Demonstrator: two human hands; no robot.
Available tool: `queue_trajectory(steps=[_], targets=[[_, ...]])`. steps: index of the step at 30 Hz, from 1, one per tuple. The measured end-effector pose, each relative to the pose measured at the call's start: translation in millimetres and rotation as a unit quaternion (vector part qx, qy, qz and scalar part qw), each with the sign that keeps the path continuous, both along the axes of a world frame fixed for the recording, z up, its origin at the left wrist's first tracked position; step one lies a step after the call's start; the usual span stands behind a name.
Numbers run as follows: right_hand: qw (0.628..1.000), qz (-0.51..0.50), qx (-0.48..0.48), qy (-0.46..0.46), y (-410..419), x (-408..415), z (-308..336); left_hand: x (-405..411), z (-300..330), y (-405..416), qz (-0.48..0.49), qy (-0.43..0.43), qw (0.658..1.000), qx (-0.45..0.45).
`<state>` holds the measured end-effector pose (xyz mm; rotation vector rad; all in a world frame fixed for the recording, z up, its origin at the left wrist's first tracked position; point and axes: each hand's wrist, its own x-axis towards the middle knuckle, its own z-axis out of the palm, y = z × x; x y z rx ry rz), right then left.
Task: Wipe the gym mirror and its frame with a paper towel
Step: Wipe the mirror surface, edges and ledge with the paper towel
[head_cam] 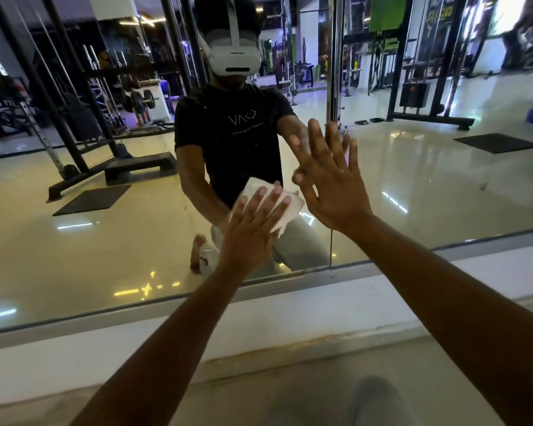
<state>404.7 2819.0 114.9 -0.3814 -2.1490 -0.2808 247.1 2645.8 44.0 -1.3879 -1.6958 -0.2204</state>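
The gym mirror (428, 179) fills the upper view and runs down to a thin metal frame strip (136, 309) along its lower edge. A white paper towel (260, 187) lies flat against the glass under my left hand (253, 229), whose straight, spread fingers press it to the mirror. My right hand (333, 186) rests flat on the glass just to the right of the towel, fingers spread upward, holding nothing. Both forearms reach in from the bottom of the view. The glass reflects a kneeling person in a headset.
A white ledge (305, 315) runs below the frame, with a beige floor (259, 379) under it. A vertical seam (331, 247) between two mirror panels stands just right of the towel. Racks, dumbbells and floor mats appear only as reflections.
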Motion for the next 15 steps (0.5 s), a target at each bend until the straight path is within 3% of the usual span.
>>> queue_trajectory(steps=[2,4,6,8,9,13,15], targets=[[1.000,-0.009,0.004,-0.006,0.9,1.2,-5.7,-14.2,-4.2,-7.0,-0.042,0.026,0.998,-0.025],[1.000,-0.009,0.000,-0.009,0.1,1.5,-9.6,-19.6,17.4,-15.2,-0.037,0.012,0.999,0.007],[1.000,-0.003,0.002,-0.003,1.4,0.5,-10.5,-16.7,44.3,-15.0,0.034,-0.033,0.992,0.115],[1.000,0.003,-0.002,0.017,3.1,1.3,-8.3,2.2,63.2,0.6,0.100,-0.087,0.965,0.228],[0.999,0.006,-0.008,0.032,4.4,3.4,-6.1,13.7,63.7,11.6,0.108,-0.096,0.960,0.239],[0.998,0.000,-0.014,0.069,16.4,16.7,5.3,34.2,45.7,43.7,0.038,-0.010,0.996,0.081],[0.998,0.007,-0.014,0.052,22.3,22.4,8.8,22.1,64.3,39.2,0.000,0.012,0.998,0.054]])
